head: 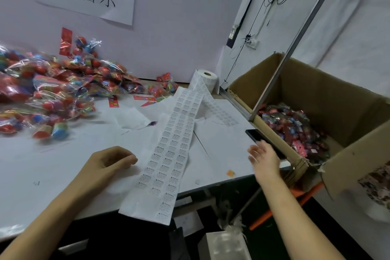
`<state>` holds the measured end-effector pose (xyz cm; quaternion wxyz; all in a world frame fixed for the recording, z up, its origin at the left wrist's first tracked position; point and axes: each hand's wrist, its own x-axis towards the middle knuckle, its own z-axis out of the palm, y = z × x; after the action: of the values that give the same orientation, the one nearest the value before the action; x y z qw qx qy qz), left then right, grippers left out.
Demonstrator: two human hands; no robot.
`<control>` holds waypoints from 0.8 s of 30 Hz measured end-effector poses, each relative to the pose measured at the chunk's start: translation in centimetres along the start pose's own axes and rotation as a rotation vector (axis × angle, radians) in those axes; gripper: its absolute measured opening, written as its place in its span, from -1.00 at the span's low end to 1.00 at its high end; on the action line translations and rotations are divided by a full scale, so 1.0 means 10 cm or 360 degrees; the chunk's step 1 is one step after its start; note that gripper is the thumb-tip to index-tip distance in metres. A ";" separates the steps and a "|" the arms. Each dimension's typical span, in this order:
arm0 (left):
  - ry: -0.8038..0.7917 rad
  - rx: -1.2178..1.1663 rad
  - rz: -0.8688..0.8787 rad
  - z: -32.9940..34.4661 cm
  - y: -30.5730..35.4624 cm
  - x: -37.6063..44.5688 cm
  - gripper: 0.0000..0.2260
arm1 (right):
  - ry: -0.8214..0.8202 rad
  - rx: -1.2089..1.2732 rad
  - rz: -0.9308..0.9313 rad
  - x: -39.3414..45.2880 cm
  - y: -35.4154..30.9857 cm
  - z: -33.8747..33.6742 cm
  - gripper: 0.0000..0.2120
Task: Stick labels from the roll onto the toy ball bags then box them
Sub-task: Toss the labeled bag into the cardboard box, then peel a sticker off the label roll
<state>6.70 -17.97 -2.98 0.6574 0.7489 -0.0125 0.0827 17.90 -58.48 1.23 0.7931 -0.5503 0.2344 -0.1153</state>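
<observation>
A heap of clear toy ball bags with red and blue balls lies at the table's left and back. The white label roll stands at the back, and its long strip of labels runs down the table and over the front edge. My left hand rests on the table left of the strip, fingers loosely curled, holding nothing. My right hand hovers open near the table's right edge, blurred, beside the cardboard box, which holds several labelled bags.
A black phone lies at the table's right edge, partly under my right hand. Loose white sheets cover the table. A slanted metal bar crosses in front of the box. A wall outlet with cables hangs behind.
</observation>
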 end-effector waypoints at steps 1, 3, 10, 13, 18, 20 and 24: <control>0.0011 -0.0025 -0.0005 0.00 -0.01 0.00 -0.89 | -0.0057 -0.0165 -0.0064 -0.06 0.07 0.16 -0.80; 0.0064 -0.0120 -0.0008 -0.01 -0.02 0.01 -0.87 | -0.0297 -0.0459 -0.0222 -0.23 0.20 0.51 -0.88; 0.0378 -0.0404 -0.0023 -0.13 -0.06 0.01 -0.83 | -0.1437 -0.1105 -0.0445 -1.06 0.73 1.78 -0.93; 0.0357 -0.0197 -0.0017 -0.30 -0.03 -0.02 -0.90 | -0.1761 -0.1231 -0.0506 -1.42 0.97 2.19 -0.93; 0.0280 0.0360 -0.0051 -0.76 0.02 -0.20 -0.93 | -0.1857 -0.1294 -0.0521 -1.74 1.32 2.60 -0.91; 0.0370 0.0363 -0.0105 -0.91 0.03 -0.29 -0.94 | -0.1815 -0.1289 -0.0605 -1.76 1.48 2.60 -0.89; 0.0694 0.0236 -0.0204 -0.96 0.04 -0.31 -0.94 | -0.1674 -0.1075 -0.0613 -1.71 1.62 2.47 -0.93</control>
<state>2.53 -8.84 -1.88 0.5916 0.7588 0.1835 0.2013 14.23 -24.77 -2.52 0.5505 -0.7843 -0.2644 0.1094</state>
